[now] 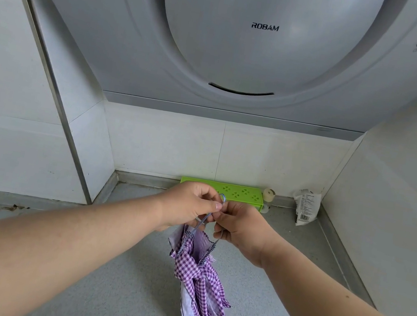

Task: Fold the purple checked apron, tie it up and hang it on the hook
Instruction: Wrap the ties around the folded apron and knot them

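The purple checked apron (pixel 200 282) hangs as a narrow tied bundle in mid-air above the grey counter (pixel 121 295). Its thin strap loop (pixel 204 220) rises from the bundle into both hands. My left hand (pixel 187 205) pinches the strap between thumb and fingers at the top of the loop. My right hand (pixel 240 229) sits close beside it, fingers curled round the other side of the strap. The two hands nearly touch. No hook is in view.
A grey range hood (pixel 250 40) fills the upper view straight ahead. A green perforated box (pixel 237 192), a small jar (pixel 268 196) and a white packet (pixel 306 207) stand along the tiled back wall. White walls close in at left and right.
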